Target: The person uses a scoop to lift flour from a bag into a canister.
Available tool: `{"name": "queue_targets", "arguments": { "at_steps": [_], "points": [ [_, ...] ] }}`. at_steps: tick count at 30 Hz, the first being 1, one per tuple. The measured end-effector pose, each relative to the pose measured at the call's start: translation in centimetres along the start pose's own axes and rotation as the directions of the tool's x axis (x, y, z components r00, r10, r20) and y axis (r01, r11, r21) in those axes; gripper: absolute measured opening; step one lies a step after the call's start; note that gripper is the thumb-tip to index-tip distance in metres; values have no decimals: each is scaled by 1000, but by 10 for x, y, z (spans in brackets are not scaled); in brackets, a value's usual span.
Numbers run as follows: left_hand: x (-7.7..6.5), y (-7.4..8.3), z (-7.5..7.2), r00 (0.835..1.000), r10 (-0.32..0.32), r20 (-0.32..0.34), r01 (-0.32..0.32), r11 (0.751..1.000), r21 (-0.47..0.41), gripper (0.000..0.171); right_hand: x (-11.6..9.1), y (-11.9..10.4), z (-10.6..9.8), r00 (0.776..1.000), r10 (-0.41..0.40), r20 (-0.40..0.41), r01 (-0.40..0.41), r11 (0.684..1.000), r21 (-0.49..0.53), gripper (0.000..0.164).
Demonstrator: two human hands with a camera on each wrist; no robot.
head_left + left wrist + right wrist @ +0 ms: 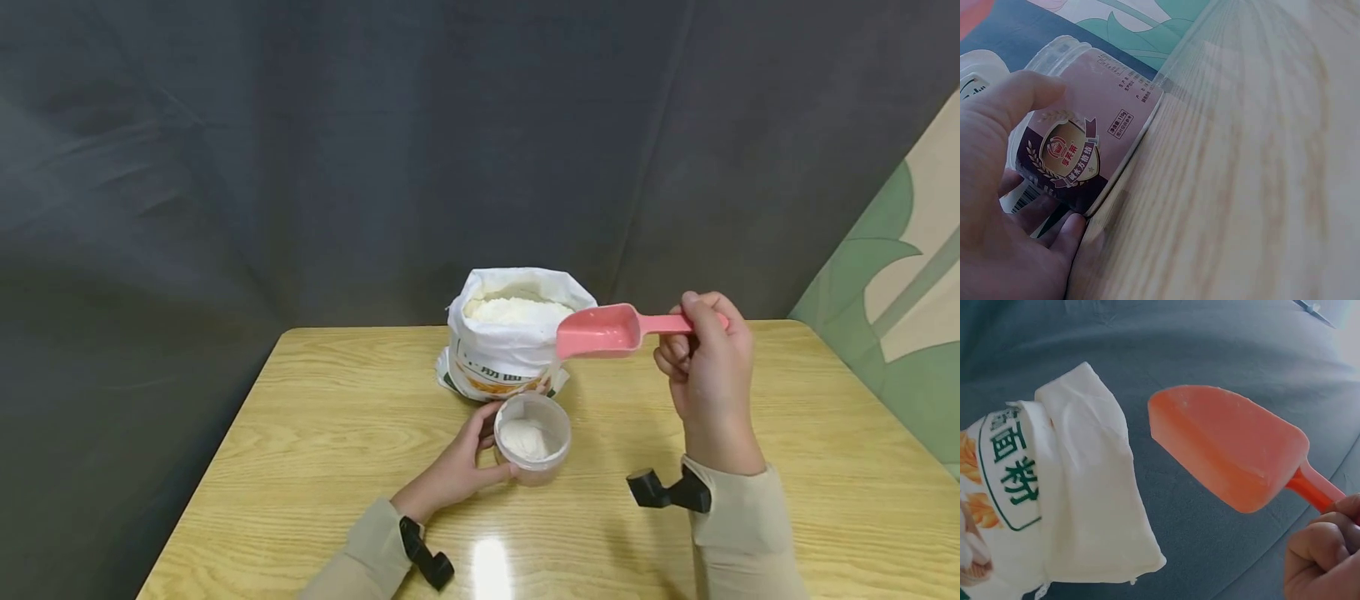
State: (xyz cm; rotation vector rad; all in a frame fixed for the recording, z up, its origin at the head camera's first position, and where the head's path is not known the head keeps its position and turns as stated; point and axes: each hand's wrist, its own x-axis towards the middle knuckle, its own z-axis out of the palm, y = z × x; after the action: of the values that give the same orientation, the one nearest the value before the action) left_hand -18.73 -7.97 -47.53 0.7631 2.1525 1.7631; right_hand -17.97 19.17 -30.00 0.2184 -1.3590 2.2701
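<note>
My right hand [708,367] grips the handle of a pink scoop [600,332], held in the air just right of the flour bag's mouth. No flour shows in the scoop's bowl. In the right wrist view the scoop [1229,447] hangs apart from the bag. On the table my left hand [457,467] holds a clear plastic jar [532,437], thumb on the near side and fingers around the far side. White powder lies inside it. The left wrist view shows the jar's pink and purple label [1094,112]. Behind the jar stands the open white flour bag [517,350], full of pale flour.
The wooden table [352,417] reaches back to a dark cloth [450,167]. A panel with green leaf shapes [900,333] borders the right side. Black camera mounts [667,492] sit on both wrists.
</note>
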Motion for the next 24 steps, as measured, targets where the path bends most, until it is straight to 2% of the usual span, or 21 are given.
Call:
{"name": "queue_targets", "arguments": {
  "at_steps": [5,10,14,18,20,21,24],
  "points": [
    [0,-1,0,1000,-17,-5,17,1000,0,87,16,0,7,999,-10,-43,8,999,-43,26],
    [0,-2,0,1000,-12,-3,12,1000,0,87,31,2,14,999,-24,-26,20,989,-145,22],
    [-1,-2,0,1000,-7,-13,7,1000,1,87,40,5,17,999,-35,12,37,969,-245,21],
    [-1,-2,0,1000,-4,-16,4,1000,-2,87,48,9,18,999,-18,44,33,933,-359,23],
    [-1,-2,0,1000,-1,-15,0,1000,-5,87,52,13,17,998,-18,53,40,890,-453,24],
    [0,-2,0,1000,1,-14,-1,1000,-7,87,54,15,17,998,-20,57,46,858,-511,24],
    [0,-3,0,1000,5,-13,-5,1000,-5,87,58,21,17,996,-49,79,90,738,-669,27]
  ]
}}
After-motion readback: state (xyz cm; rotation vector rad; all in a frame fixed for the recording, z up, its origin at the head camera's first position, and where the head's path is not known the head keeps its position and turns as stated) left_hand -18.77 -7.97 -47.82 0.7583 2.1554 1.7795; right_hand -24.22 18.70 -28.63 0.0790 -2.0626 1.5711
